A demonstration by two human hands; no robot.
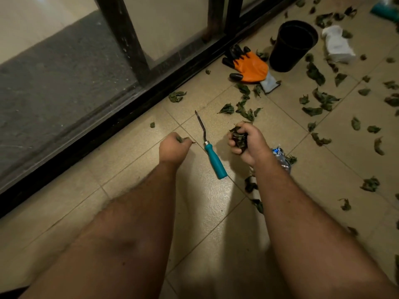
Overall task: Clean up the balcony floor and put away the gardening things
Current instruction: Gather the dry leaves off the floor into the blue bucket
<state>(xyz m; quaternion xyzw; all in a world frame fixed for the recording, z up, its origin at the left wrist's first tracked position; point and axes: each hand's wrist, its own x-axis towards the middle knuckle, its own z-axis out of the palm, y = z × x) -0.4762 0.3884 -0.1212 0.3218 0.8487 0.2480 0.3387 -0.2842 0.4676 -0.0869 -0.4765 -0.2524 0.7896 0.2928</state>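
Note:
Dry green leaves point(317, 74) lie scattered over the beige tiled floor point(133, 169), mostly to the right. My right hand point(248, 143) grips a bunch of gathered leaves point(238, 137). My left hand point(172, 147) is curled and pinches a small leaf point(180, 139) at the floor. Between the hands lies a hand weeder with a teal handle point(216, 161) and a thin dark metal blade pointing away. An orange and black garden glove point(248, 64) lies near the railing, beside an empty black plastic pot point(291, 45) that stands upright.
A dark metal railing base point(129, 108) runs diagonally along the left. A white crumpled bag or bottle point(336, 45) lies right of the pot. A teal object point(384, 10) shows at the top right corner. A blue and clear wrapper point(280, 157) peeks from behind my right wrist.

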